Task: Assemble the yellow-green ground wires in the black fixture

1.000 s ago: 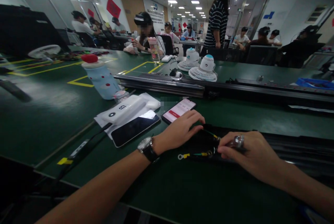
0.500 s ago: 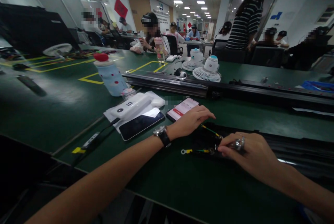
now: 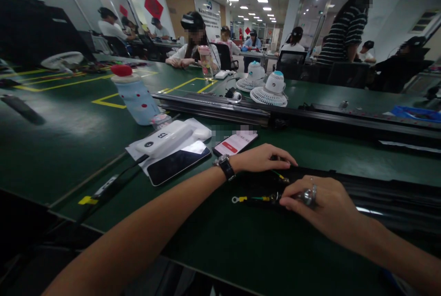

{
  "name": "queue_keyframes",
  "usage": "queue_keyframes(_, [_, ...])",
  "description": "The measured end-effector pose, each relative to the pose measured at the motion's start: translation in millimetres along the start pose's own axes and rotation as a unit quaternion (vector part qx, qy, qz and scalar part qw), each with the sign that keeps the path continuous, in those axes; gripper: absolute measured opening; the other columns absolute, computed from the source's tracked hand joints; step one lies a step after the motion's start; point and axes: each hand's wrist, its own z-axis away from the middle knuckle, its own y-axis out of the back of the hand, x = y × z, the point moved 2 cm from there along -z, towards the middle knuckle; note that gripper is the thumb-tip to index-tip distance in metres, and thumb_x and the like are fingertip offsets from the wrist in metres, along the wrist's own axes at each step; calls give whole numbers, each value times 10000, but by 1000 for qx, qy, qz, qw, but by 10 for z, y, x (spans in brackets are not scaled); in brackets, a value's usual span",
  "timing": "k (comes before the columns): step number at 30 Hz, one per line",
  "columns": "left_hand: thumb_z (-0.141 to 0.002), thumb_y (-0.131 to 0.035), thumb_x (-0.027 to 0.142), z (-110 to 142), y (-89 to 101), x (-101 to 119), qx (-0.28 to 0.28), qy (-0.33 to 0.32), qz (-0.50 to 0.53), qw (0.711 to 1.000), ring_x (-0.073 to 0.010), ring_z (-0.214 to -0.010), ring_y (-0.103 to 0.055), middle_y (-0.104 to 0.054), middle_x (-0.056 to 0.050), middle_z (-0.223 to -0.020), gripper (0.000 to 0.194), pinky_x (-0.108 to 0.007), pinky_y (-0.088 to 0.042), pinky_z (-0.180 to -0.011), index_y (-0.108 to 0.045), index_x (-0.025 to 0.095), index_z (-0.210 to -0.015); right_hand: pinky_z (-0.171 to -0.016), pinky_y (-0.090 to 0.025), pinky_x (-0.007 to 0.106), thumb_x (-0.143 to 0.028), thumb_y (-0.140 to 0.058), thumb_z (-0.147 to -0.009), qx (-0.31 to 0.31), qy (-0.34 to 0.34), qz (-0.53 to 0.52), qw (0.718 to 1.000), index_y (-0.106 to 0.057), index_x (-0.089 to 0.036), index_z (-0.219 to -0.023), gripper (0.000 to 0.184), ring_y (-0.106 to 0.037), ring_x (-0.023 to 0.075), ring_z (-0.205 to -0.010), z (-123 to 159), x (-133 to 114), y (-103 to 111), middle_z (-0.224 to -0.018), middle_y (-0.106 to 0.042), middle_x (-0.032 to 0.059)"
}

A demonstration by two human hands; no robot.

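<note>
The black rail (image 3: 382, 192) lies lengthwise on the green tabletop (image 3: 272, 254), on the right side of the view. At its left end are two yellow-green wires. The near wire (image 3: 257, 199) points left and ends in a metal ring terminal (image 3: 235, 200); the far wire (image 3: 278, 176) is partly covered.

Right hand (image 3: 325, 199): positioned over the rail end, beside the inner end of the near wire. Its grip is closed, thumb against forefinger, around a shiny metal piece (image 3: 306, 196), only partly visible.

Left hand (image 3: 263, 158): positioned above the far wire, fingertips at the rail's far edge. Its grip is loosely curved, thumb and forefinger tips close together; whether they hold anything cannot be told. A wristwatch (image 3: 226, 167) is worn on this arm.

Left of the hands: a lit phone (image 3: 235, 143), a dark-screened phone (image 3: 179, 165), a white device (image 3: 164, 138) and a blue bottle (image 3: 133, 99). Beyond: a long metal profile (image 3: 213, 108) and two white fans (image 3: 270, 90).
</note>
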Motion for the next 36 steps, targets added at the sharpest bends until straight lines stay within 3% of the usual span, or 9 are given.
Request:
queue_keyframes(8, [-958, -418, 72, 10, -44, 55, -54, -27, -82, 995, -145, -1166, -573, -618, -35, -1267, 417, -309, -400, -1071, -645, 276, -1242, -614, -464, 273, -287, -497, -1013, 40, 17, 45, 998, -670, -203, -893, 227, -663, 139, -635, 16, 46, 14, -782, -734, 1])
queue_keyframes(14, [-933, -399, 51, -48, -69, 31, -116, -12, -132, 984, -151, -1167, -563, -588, -33, -1271, 474, -298, -382, -1085, -625, 284, -1278, -643, -460, 247, -252, -550, -992, 31, 47, -11, 998, -653, -199, -912, 141, -664, 121, -670, 3, -50, -24, -765, -719, -13])
queue_keyframes(18, [-922, -427, 52, -44, -70, 50, -130, -17, -161, 978, -168, -1168, -561, -566, -48, -1292, 439, -305, -393, -1066, -650, 259, -1238, -622, -459, 265, -266, -525, -1002, 26, 41, 6, 999, -655, -211, -899, 175, -656, 127, -647, 20, -15, -36, -772, -726, -15])
queue_keyframes(23, [-899, -553, 112, -28, -87, 46, -119, -17, -177, 977, -177, -1135, -576, -571, -44, -1245, 328, -297, -434, -1002, -688, 271, -1153, -606, -467, 262, -263, -554, -981, 25, 7, 2, 1000, -666, -236, -912, 134, -659, 122, -653, 46, 42, 16, -783, -724, -35])
queue_keyframes(28, [-889, -605, 131, -48, -105, 43, -109, -55, -166, 978, -158, -1040, -605, -618, -36, -1101, 243, -278, -460, -929, -721, 279, -1043, -608, -475, 266, -263, -558, -973, 36, 5, -13, 999, -672, -242, -903, 135, -661, 126, -641, 55, 42, 10, -762, -724, -38])
queue_keyframes(36, [-845, -684, 164, -50, -100, 80, -97, -50, -173, 979, -158, -968, -614, -629, -31, -1038, 150, -278, -470, -859, -732, 266, -943, -610, -471, 273, -268, -568, -969, 12, -23, -28, 999, -675, -254, -896, 131, -657, 131, -650, 80, 57, -60, -765, -711, -38])
